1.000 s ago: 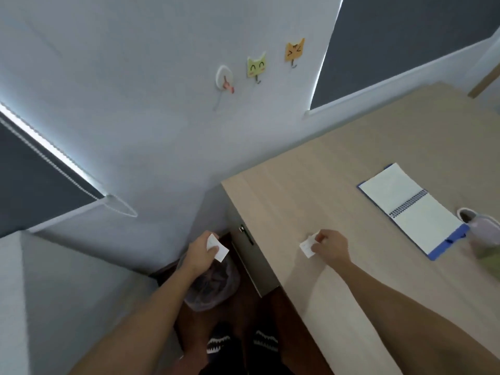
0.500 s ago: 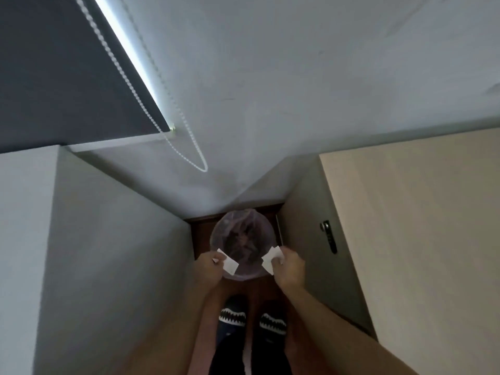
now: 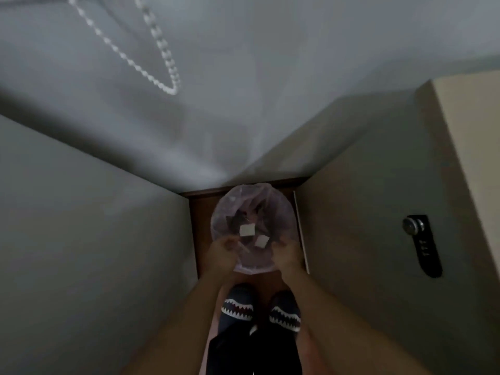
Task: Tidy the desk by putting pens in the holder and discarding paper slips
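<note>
Two paper slips (image 3: 247,230) loose inside lined bin (image 3: 281,209) on dark floor (image 3: 201,209), left hand (image 3: 223,253) and right hand (image 3: 286,254) open, empty

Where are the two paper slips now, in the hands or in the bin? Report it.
In the bin: both slips show inside its rim, clear of the left hand and right hand.

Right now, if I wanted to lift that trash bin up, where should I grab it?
Probably the round rim, one hand on each side, reaching down from above. The bin stands upright in a narrow gap between a wall and the cabinet, so its sides are hard to reach. The bag looks thin.
</note>
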